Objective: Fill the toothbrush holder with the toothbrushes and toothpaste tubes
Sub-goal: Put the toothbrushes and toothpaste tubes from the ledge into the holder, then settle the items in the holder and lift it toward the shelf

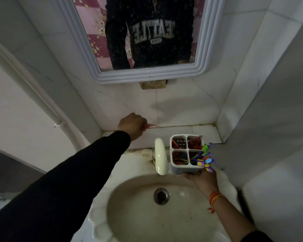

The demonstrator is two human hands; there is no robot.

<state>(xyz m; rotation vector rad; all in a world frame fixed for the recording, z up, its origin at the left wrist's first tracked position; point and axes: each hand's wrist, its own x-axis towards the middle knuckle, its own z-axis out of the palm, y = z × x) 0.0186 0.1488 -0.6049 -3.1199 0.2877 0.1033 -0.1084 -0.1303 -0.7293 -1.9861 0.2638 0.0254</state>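
A white toothbrush holder (186,151) with four compartments is held over the basin's back right edge; my right hand (198,179) grips it from below. Red toothpaste tubes (194,142) fill its rear compartments, and several bright purple, green and blue toothbrushes (205,158) stick out of the front right one. My left hand (132,125) is on the tiled ledge (175,131) at the back left, fingers closed on a thin red and white item (151,126), probably a toothbrush, lying against the wall.
A cream tap (161,155) stands just left of the holder. The oval sink (135,215) with its metal drain (161,196) lies below. A framed mirror (147,35) hangs above, tiled walls close in on both sides, and a white pipe (30,88) runs down the left.
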